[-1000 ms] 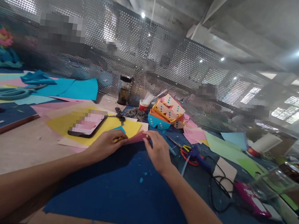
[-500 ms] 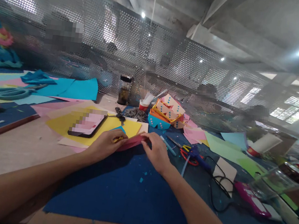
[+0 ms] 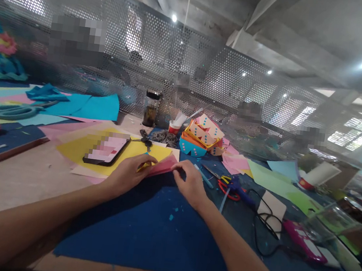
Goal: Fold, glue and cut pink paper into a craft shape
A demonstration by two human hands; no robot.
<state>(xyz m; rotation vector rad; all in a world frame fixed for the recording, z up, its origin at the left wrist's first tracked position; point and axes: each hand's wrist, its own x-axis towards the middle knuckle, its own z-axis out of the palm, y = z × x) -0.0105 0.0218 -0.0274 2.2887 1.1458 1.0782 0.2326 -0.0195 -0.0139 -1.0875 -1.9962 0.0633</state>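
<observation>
Pinching the pink sheet (image 3: 163, 167) at its left end, the left hand (image 3: 129, 174) works with the right hand (image 3: 190, 182), whose thumb and fingertips grip the opposite edge, probably to hold it flat between them. Both forearms angle inward, knuckles up, fingers curled. Below is the blue mat (image 3: 148, 229); contact with the sheet is unclear. Left of it, the phone (image 3: 107, 149) lies on yellow paper (image 3: 71, 147), perhaps for viewing; scissors (image 3: 226, 179) rest rightward, seemingly within reach.
</observation>
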